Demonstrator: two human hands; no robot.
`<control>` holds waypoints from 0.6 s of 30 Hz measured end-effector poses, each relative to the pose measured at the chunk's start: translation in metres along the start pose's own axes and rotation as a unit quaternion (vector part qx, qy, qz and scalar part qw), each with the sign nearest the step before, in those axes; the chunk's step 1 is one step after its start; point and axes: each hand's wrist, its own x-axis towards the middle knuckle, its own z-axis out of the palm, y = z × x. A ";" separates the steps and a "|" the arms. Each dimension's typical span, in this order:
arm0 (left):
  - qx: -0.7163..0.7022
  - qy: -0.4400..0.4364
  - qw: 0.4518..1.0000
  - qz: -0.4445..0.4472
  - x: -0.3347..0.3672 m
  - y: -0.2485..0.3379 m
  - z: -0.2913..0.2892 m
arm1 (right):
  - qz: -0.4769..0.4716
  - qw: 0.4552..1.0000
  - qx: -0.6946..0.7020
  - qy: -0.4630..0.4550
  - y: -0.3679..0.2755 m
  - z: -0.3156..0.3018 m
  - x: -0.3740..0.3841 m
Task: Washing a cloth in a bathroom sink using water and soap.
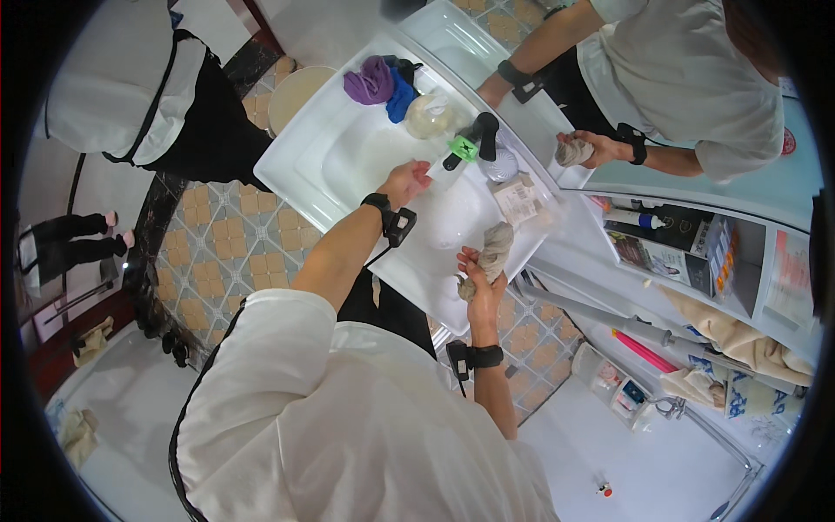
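My left hand (406, 183) reaches over the white washbasin (335, 209), close to the dark faucet (474, 139) that carries a bright green tag (464, 149). Its fingers stretch toward the spout, and nothing shows in them. Over the basin's right front rim, my right hand (484, 291) is closed around a damp-looking, greyish-beige cloth (496, 250), bunched up with one end standing above the fingers. Both wrists wear black straps with small boxes.
Purple cloth (370, 81) and blue cloth (400, 96) lie on the basin's far left corner, near a pale round container (428, 117). A soft packet (519, 200) sits by the right rim. Behind rises a mirror cabinet (687, 191) with open shelves. Another person (130, 96) stands at left.
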 end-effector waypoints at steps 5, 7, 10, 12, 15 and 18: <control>-0.272 -0.037 0.961 -0.028 -0.003 0.006 0.024 | -0.004 1.000 0.014 0.017 0.004 -0.007 -0.002; -0.269 -0.035 0.962 -0.038 0.002 0.000 0.027 | -0.004 1.000 0.005 0.016 0.003 -0.008 -0.005; -0.332 -0.042 0.941 -0.043 0.015 -0.013 0.028 | -0.003 1.000 -0.002 0.010 -0.002 -0.002 -0.011; -0.397 -0.051 0.916 -0.038 0.019 -0.022 0.030 | -0.003 1.000 0.001 0.006 -0.002 -0.003 -0.014; -0.369 -0.025 0.926 -0.078 0.006 -0.019 0.046 | -0.001 1.000 0.005 0.015 0.002 -0.006 -0.017; -0.428 -0.006 0.904 -0.016 -0.001 -0.006 0.046 | 0.006 1.000 0.010 0.025 -0.001 -0.006 -0.021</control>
